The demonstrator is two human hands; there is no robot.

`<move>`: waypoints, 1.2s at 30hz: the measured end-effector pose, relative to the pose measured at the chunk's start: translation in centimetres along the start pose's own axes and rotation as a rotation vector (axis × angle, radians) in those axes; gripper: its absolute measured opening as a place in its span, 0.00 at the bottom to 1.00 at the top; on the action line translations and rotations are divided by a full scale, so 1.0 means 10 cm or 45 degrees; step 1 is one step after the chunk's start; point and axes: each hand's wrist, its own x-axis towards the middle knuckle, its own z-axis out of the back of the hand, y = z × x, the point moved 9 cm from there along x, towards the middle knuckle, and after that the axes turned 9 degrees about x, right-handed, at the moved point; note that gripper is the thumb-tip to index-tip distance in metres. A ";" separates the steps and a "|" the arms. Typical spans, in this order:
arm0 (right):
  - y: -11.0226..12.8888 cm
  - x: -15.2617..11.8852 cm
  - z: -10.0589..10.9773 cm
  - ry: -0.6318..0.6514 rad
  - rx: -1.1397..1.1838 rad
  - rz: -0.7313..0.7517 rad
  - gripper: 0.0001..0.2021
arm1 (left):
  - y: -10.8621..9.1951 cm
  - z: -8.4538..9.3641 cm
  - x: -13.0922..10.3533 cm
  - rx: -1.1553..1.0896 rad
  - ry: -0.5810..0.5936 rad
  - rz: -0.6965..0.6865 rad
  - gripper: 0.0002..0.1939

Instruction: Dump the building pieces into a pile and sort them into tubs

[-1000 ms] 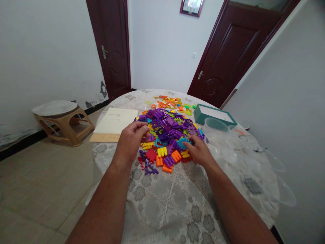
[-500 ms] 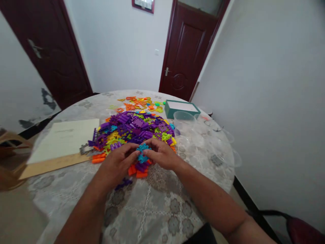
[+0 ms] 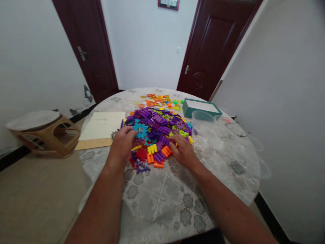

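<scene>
A heap of plastic interlocking pieces (image 3: pixel 157 118), mostly purple with some green and yellow, lies on the round table. At its left side my left hand (image 3: pixel 124 140) pinches a flat assembly of joined blue pieces (image 3: pixel 140 130). My right hand (image 3: pixel 181 149) is at the heap's front right edge, its fingertips touching purple pieces; whether it grips one is too small to tell. Between the hands lie yellow pieces (image 3: pixel 152 149), orange pieces (image 3: pixel 166 151) and a red piece (image 3: pixel 141 154).
Orange and yellow pieces (image 3: pixel 158 100) lie behind the heap. A green box (image 3: pixel 201 107) and clear plastic tubs (image 3: pixel 203 118) stand at the right. A pale board (image 3: pixel 103 125) lies left on the table (image 3: pixel 162 200), with a wooden stool (image 3: pixel 54 135) beyond.
The view has turned left. My hands have moved apart; the right one has let go of the blue piece. A larger blue assembly now shows at my left hand.
</scene>
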 end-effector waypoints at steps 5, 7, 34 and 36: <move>0.33 -0.11 -0.43 0.198 -0.214 0.320 0.15 | -0.02 0.16 0.03 -0.278 -0.102 -0.008 0.15; 0.37 -0.15 -0.58 0.272 -0.298 0.315 0.19 | -0.03 0.15 0.03 -0.307 -0.099 -0.003 0.18; 0.00 -0.08 0.00 -0.140 -0.255 0.092 0.11 | 0.16 -0.11 -0.02 -0.294 0.092 0.142 0.24; 0.03 -0.05 0.02 -0.110 -0.259 0.107 0.12 | 0.16 -0.12 -0.02 -0.284 0.098 0.141 0.24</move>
